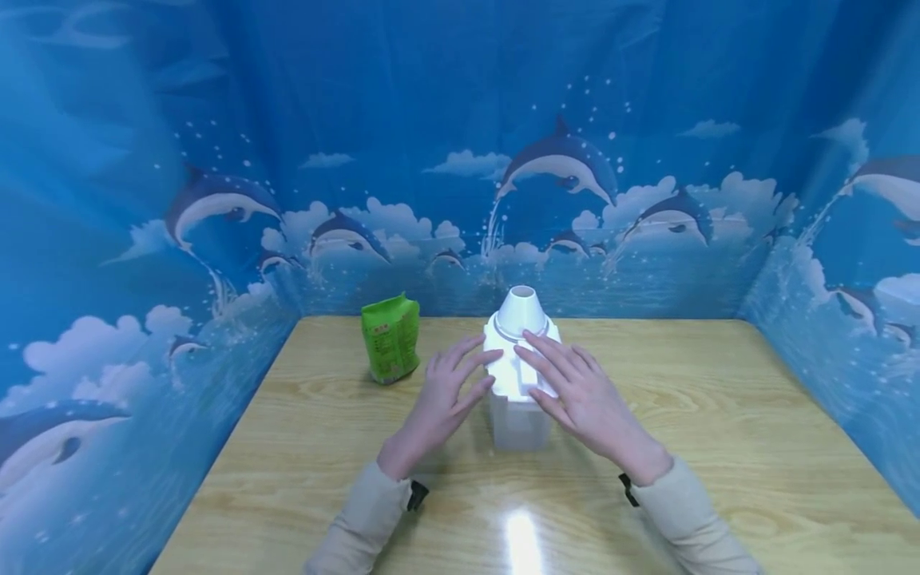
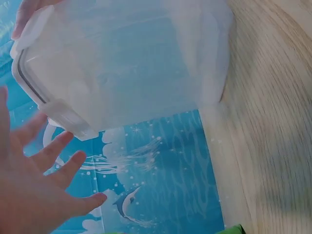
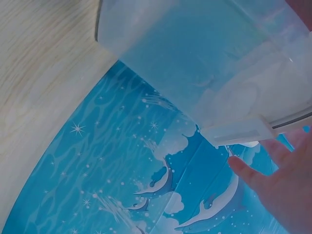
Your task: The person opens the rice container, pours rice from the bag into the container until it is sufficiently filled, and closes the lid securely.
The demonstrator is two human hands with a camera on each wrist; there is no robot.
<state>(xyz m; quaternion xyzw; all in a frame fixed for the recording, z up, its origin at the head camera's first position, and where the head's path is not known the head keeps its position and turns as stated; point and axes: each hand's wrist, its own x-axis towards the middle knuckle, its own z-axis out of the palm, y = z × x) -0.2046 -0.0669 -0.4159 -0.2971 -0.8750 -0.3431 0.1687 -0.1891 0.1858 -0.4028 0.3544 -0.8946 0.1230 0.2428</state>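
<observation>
A translucent plastic storage container (image 1: 519, 427) stands upright on the table, its white lid (image 1: 505, 377) carrying a white cone-shaped spout (image 1: 521, 313). My left hand (image 1: 440, 395) is at the lid's left side with fingers spread. In the left wrist view its fingertips reach close to a side clip (image 2: 70, 119). Over the lid's right side, my right hand (image 1: 584, 393) extends its fingers toward the middle. Another clip (image 3: 239, 131) sits by that hand's fingers in the right wrist view. Neither hand curls round the container.
To the left of the container, a green printed bag (image 1: 391, 339) stands on the wooden table (image 1: 704, 383). A blue curtain (image 1: 431, 96) with dolphins hangs behind the table and along both sides.
</observation>
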